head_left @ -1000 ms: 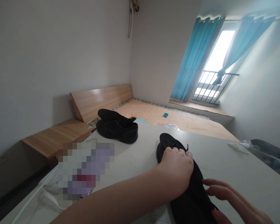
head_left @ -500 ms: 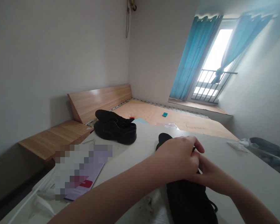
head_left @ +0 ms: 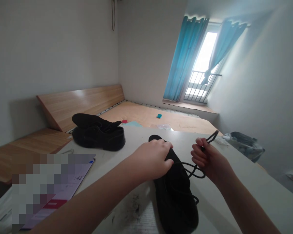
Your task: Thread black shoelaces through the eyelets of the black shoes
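A black lace-up shoe (head_left: pixel 177 208) lies on the white table (head_left: pixel 134 143) in front of me, its toe end nearest. My left hand (head_left: pixel 152 159) grips it from the left side, with the fingers over its far part. To the right of the shoe, my right hand (head_left: pixel 206 159) is closed around its black shoelace (head_left: pixel 213 137). A bit of lace sticks out above that fist, and more lace loops between fist and shoe. A second black shoe (head_left: pixel 99 138) rests farther back at the left, touched by neither hand.
On the left lies a purple printed sheet (head_left: pixel 74 182), partly pixelated. Behind the table is a bare bed board (head_left: pixel 141 110) with a wooden headboard (head_left: pixel 85 100). A bin with a plastic liner (head_left: pixel 246 146) stands at the right.
My hands were together over the shoe and are now apart. The right hand has moved right, drawing the lace out. The view has shifted rightward.
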### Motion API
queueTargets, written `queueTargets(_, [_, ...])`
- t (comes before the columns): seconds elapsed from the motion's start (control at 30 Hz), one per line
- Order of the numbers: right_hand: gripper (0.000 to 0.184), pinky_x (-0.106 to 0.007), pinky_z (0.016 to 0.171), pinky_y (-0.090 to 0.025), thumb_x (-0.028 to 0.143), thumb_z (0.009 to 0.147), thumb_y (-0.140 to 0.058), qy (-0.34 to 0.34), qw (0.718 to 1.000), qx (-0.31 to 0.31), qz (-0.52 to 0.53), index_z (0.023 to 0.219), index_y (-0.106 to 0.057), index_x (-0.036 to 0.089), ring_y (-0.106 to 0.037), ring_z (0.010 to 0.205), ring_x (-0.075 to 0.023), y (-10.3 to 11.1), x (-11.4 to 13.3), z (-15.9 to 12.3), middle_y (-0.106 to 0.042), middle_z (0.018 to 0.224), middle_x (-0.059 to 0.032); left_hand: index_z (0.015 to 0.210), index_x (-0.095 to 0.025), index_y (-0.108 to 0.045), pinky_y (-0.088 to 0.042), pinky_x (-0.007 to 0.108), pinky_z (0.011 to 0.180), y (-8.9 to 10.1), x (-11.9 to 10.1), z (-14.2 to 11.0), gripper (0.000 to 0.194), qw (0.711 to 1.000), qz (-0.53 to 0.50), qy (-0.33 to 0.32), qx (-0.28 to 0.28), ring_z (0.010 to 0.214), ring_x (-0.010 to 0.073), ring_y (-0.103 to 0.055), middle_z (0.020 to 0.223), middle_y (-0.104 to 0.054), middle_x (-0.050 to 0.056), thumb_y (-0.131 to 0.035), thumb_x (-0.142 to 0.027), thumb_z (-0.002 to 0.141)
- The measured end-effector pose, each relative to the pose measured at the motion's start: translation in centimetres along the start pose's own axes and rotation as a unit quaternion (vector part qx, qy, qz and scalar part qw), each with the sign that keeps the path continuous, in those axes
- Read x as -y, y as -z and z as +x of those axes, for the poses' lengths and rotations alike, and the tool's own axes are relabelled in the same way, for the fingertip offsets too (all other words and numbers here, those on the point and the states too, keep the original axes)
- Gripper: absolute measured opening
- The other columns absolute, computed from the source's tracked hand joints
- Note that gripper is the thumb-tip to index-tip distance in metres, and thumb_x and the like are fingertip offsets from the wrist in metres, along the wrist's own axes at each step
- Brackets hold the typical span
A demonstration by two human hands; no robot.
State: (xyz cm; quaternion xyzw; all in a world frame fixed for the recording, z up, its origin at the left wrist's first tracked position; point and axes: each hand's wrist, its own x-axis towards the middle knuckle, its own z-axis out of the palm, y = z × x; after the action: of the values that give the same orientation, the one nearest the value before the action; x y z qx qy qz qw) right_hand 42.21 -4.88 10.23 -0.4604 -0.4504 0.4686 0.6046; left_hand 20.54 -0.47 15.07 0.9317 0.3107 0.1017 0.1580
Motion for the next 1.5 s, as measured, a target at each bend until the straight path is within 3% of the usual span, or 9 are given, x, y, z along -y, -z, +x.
queueTargets(0.17, [0.026,-0.020,0.042,-0.021,0.044,0.083,-0.058,-0.021,0.984,0.011,-0.179,0.080,-0.055,0.018,-0.030,0.049,-0.0075,1.9,-1.2,0.6,-0.043,0.059,0.0044,0.112,-0.018,-0.060,-0.046,0.039,0.086,-1.3,0.1,0.4,0.034,0.998,0.043,-0.009,0.046,0.103,0.0275,-0.057,0.109,-0.064,0.010,-0.056,-0.032,0.081])
queueTargets(0.3, [0.021,-0.021,0.043,-0.024,0.036,0.080,-0.063,-0.098,0.965,0.115,-0.216,0.074,-0.062,0.015,-0.034,0.048,-0.0072,1.9,-1.6,0.2,-0.052,0.057,0.0030,0.108,-0.018,-0.059,-0.047,0.038,0.082,-1.7,-0.2,0.4,0.032,0.997,0.054,-0.009,0.049,0.098,0.0268,-0.058,0.105,-0.063,0.009,-0.056,-0.029,0.078])
queueTargets(0.5, [0.035,-0.021,0.049,-0.031,0.048,0.075,-0.069,-0.145,0.949,0.205,-0.190,0.076,-0.063,0.014,-0.043,0.054,-0.0089,2.6,-0.9,-0.9,-0.054,0.061,0.0006,0.114,-0.018,-0.055,-0.047,0.036,0.084,-2.3,-0.2,0.7,0.040,0.997,0.054,-0.011,0.045,0.100,0.0260,-0.057,0.109,-0.059,0.009,-0.054,-0.027,0.075])
queueTargets(0.6, [0.045,-0.021,0.045,-0.027,0.058,0.069,-0.070,-0.119,0.965,0.183,-0.146,0.065,-0.055,0.016,-0.036,0.050,-0.0087,3.6,-0.3,-0.7,-0.043,0.055,0.0032,0.124,-0.017,-0.050,-0.045,0.039,0.090,-2.6,-0.2,0.7,0.055,0.998,0.050,-0.009,0.048,0.109,0.0283,-0.053,0.121,-0.055,0.012,-0.056,-0.030,0.072])
queueTargets(0.73, [0.055,-0.022,0.042,-0.021,0.067,0.078,-0.050,-0.008,0.995,0.063,-0.077,0.059,-0.025,0.022,-0.019,0.048,-0.0105,4.8,0.6,0.3,-0.018,0.055,0.0068,0.140,-0.018,-0.037,-0.039,0.041,0.099,-3.0,-0.3,0.7,0.075,0.996,0.054,-0.002,0.070,0.123,0.0299,-0.043,0.139,-0.042,0.014,-0.059,-0.034,0.070])
queueTargets(0.87, [0.052,-0.024,0.042,-0.025,0.063,0.081,-0.047,0.035,0.994,-0.030,-0.097,0.061,-0.020,0.023,-0.019,0.047,-0.0110,5.1,0.5,1.6,-0.018,0.057,0.0067,0.146,-0.017,-0.026,-0.037,0.042,0.102,-3.7,-0.6,0.9,0.088,0.995,0.065,0.008,0.075,0.126,0.0310,-0.039,0.144,-0.037,0.015,-0.063,-0.035,0.068])
queueTargets(1.1, [0.038,-0.026,0.046,-0.022,0.054,0.078,-0.055,0.026,0.939,-0.137,-0.314,0.062,-0.044,0.021,-0.032,0.048,-0.0113,6.4,-2.4,2.7,-0.038,0.053,0.0038,0.119,-0.017,-0.055,-0.046,0.038,0.089,-3.7,-1.5,1.5,0.046,0.995,0.088,0.029,0.023,0.109,0.0281,-0.055,0.121,-0.059,0.011,-0.061,-0.029,0.075])
queueTargets(1.3, [0.026,-0.027,0.051,-0.028,0.042,0.076,-0.060,-0.016,0.875,-0.069,-0.479,0.064,-0.061,0.019,-0.042,0.052,-0.0135,7.3,-3.7,2.6,-0.051,0.053,0.0015,0.102,-0.021,-0.062,-0.048,0.034,0.074,-2.9,-1.7,1.3,0.024,0.995,0.091,0.032,0.011,0.094,0.0269,-0.064,0.102,-0.068,0.006,-0.060,-0.032,0.080])
queueTargets(1.5, [0.026,-0.029,0.064,-0.043,0.033,0.070,-0.067,-0.049,0.863,0.040,-0.502,0.093,-0.071,0.023,-0.057,0.068,-0.0166,7.1,-3.7,1.8,-0.067,0.082,-0.0028,0.086,-0.023,-0.065,-0.043,0.032,0.064,-2.1,-1.3,1.4,0.020,0.996,0.080,0.028,-0.004,0.082,0.0258,-0.065,0.087,-0.071,0.004,-0.051,-0.038,0.086])
